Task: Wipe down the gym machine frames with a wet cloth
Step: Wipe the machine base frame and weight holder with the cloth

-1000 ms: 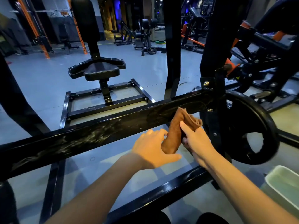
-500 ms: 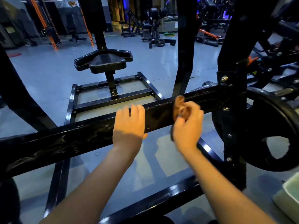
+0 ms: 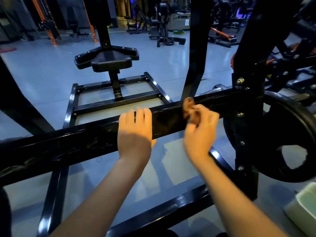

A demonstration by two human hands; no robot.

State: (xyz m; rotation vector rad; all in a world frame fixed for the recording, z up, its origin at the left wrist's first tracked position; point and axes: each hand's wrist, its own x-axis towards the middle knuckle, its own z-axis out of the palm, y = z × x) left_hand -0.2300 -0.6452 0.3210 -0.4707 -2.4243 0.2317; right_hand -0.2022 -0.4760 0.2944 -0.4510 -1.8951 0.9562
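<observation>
A long black frame bar (image 3: 77, 147) of the gym machine runs across the view from lower left to upper right, streaked with wet marks. My left hand (image 3: 135, 132) lies over the bar near its middle, fingers hooked over the top edge. A bunched brown cloth (image 3: 189, 108) sits against the bar just to the right. My right hand (image 3: 200, 132) grips the cloth and presses it to the bar; this hand is blurred.
A black weight plate (image 3: 290, 175) hangs on the upright post (image 3: 246, 134) at the right. A pale basin (image 3: 306, 207) stands at the lower right. Beyond the bar are the machine's seat (image 3: 111, 63) and floor frame (image 3: 118, 101). A lower rail (image 3: 162, 211) crosses near my feet.
My left hand let go of the cloth and went up onto the bar. My right hand carried the cloth up against the bar and keeps rubbing there.
</observation>
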